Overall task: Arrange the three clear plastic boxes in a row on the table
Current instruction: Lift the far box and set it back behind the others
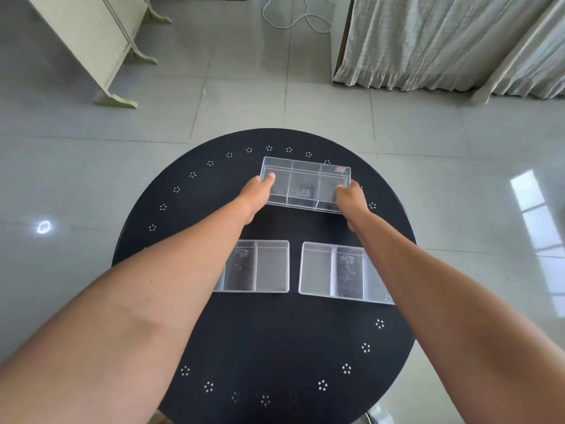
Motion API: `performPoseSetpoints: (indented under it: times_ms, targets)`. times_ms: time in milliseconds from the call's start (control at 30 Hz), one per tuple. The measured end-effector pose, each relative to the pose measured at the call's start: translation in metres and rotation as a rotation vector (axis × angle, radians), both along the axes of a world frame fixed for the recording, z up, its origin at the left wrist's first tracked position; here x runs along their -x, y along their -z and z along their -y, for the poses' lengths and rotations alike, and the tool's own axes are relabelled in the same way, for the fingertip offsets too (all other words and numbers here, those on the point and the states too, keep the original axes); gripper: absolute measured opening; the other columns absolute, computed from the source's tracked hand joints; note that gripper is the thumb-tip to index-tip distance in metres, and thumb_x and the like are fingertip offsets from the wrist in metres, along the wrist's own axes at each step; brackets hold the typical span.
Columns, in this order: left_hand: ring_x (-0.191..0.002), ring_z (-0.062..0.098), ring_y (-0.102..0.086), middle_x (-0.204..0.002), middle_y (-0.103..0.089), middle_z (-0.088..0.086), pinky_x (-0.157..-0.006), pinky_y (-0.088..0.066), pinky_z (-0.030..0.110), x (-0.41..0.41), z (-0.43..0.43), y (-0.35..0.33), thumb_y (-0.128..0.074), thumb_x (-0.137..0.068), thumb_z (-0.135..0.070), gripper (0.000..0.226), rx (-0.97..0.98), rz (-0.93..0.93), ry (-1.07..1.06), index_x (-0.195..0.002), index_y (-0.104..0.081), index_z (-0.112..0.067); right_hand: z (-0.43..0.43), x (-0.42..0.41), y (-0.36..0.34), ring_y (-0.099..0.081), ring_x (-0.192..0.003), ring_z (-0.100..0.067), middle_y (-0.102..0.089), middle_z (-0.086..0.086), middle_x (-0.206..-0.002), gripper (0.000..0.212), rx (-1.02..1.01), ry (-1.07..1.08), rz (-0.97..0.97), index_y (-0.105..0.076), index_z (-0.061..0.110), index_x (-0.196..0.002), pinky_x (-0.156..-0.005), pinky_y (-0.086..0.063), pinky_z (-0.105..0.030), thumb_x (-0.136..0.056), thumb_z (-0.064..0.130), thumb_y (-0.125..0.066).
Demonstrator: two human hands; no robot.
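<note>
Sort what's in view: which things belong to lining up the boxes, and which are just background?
Job: far three-compartment clear box, held by left hand and right hand; near-left clear box; near-right clear box; round black table.
Background: curtain, white cable, cream furniture.

Floor: we see glossy grey tiles point(275, 96).
Cable: white, looped point(293, 16).
Curtain: our right, pale point(428, 41).
Cabinet: our left, cream point(91, 41).
</note>
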State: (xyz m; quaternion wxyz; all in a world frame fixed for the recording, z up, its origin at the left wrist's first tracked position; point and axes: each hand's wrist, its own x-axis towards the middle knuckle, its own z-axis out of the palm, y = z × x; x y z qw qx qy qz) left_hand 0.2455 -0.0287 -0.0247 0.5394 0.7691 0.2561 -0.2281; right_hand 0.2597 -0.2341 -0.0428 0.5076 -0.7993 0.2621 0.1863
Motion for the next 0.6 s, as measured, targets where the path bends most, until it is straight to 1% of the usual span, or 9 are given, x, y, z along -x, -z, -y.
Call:
performPoseSetpoints:
  times_ms: [100, 200, 267, 333, 400, 433, 500, 533, 600]
  targets:
    - [-0.146, 0.024, -0.033, -0.161, -0.031, 0.002, -0.118, -0.029, 0.041, -0.003, -0.005, -0.003, -0.041, -0.101, -0.046, 0.064, 0.032, 0.045, -0.065, -0.155, -0.028, -0.016, -0.002, 0.000, -0.004, -0.058, -0.088, -0.021, -0.063, -0.004, -0.106, 0.040, -0.069, 0.048, 0.042, -0.053, 0.016, -0.129, -0.075, -0.044, -0.031, -0.093, 0.020, -0.036]
    - [-0.126, 0.026, -0.049, -0.153, -0.041, 0.006, -0.105, -0.044, 0.039, -0.005, -0.014, -0.006, -0.057, -0.096, -0.040, 0.072, 0.054, 0.037, -0.133, -0.155, -0.027, -0.013, -0.002, 0.000, -0.012, -0.060, -0.096, -0.018, -0.064, 0.001, -0.109, 0.028, -0.144, 0.073, 0.119, -0.056, 0.021, -0.120, -0.081, -0.046, -0.029, -0.097, 0.017, -0.042]
    - [-0.110, 0.024, -0.053, -0.137, -0.050, 0.009, -0.099, -0.050, 0.039, -0.004, -0.023, -0.008, -0.068, -0.090, -0.032, 0.081, 0.108, 0.011, -0.172, -0.155, -0.026, -0.009, 0.000, 0.000, -0.018, -0.061, -0.097, -0.016, -0.064, 0.002, -0.108, 0.022, -0.176, 0.050, 0.162, -0.056, 0.023, -0.113, -0.085, -0.048, -0.027, -0.098, 0.013, -0.045]
    - [-0.104, 0.023, -0.056, -0.118, -0.056, 0.007, -0.096, -0.054, 0.044, -0.005, -0.035, -0.010, -0.076, -0.084, -0.025, 0.083, 0.211, -0.028, -0.178, -0.152, -0.031, -0.007, 0.004, 0.000, -0.023, -0.061, -0.098, -0.016, -0.065, 0.003, -0.107, 0.025, -0.192, 0.027, 0.184, -0.059, 0.017, -0.119, -0.083, -0.048, -0.025, -0.096, 0.013, -0.048]
    - [-0.102, 0.023, -0.057, -0.118, -0.059, 0.008, -0.097, -0.053, 0.047, -0.004, -0.043, -0.014, -0.078, -0.082, -0.014, 0.077, 0.300, -0.052, -0.121, -0.148, -0.040, -0.010, 0.007, -0.002, -0.026, -0.058, -0.102, -0.018, -0.065, 0.002, -0.116, 0.037, -0.232, 0.043, 0.157, -0.057, 0.016, -0.131, -0.084, -0.046, -0.027, -0.096, 0.029, -0.051]
    - [-0.105, 0.023, -0.057, -0.121, -0.059, 0.009, -0.099, -0.051, 0.047, -0.003, -0.045, -0.016, -0.077, -0.081, -0.009, 0.073, 0.316, -0.041, -0.084, -0.146, -0.044, -0.014, 0.008, -0.003, -0.028, -0.057, -0.109, -0.020, -0.062, 0.001, -0.127, 0.050, -0.265, 0.063, 0.118, -0.054, 0.017, -0.137, -0.091, -0.046, -0.032, -0.096, 0.045, -0.050]
    - [-0.111, 0.022, -0.056, -0.120, -0.053, 0.005, -0.102, -0.047, 0.045, -0.002, -0.046, -0.022, -0.076, -0.079, 0.001, 0.067, 0.310, 0.022, -0.041, -0.137, -0.051, -0.020, 0.007, -0.006, -0.030, -0.054, -0.125, -0.025, -0.054, 0.001, -0.143, 0.075, -0.362, 0.125, 0.035, -0.051, 0.019, -0.142, -0.106, -0.042, -0.048, -0.090, 0.071, -0.036]
    - [-0.111, 0.021, -0.056, -0.113, -0.049, 0.003, -0.101, -0.047, 0.043, -0.001, -0.045, -0.024, -0.076, -0.077, 0.004, 0.065, 0.302, 0.064, -0.035, -0.132, -0.053, -0.023, 0.007, -0.007, -0.030, -0.055, -0.125, -0.026, -0.055, 0.002, -0.143, 0.080, -0.415, 0.164, 0.024, -0.052, 0.020, -0.141, -0.105, -0.043, -0.052, -0.088, 0.076, -0.029]
    - [-0.109, 0.019, -0.055, -0.100, -0.047, -0.002, -0.091, -0.049, 0.035, 0.000, -0.042, -0.027, -0.076, -0.073, 0.009, 0.065, 0.270, 0.150, -0.014, -0.123, -0.055, -0.027, 0.007, -0.008, -0.032, -0.059, -0.111, -0.026, -0.061, 0.005, -0.121, 0.078, -0.468, 0.253, 0.010, -0.057, 0.019, -0.136, -0.093, -0.048, -0.048, -0.091, 0.074, -0.024]
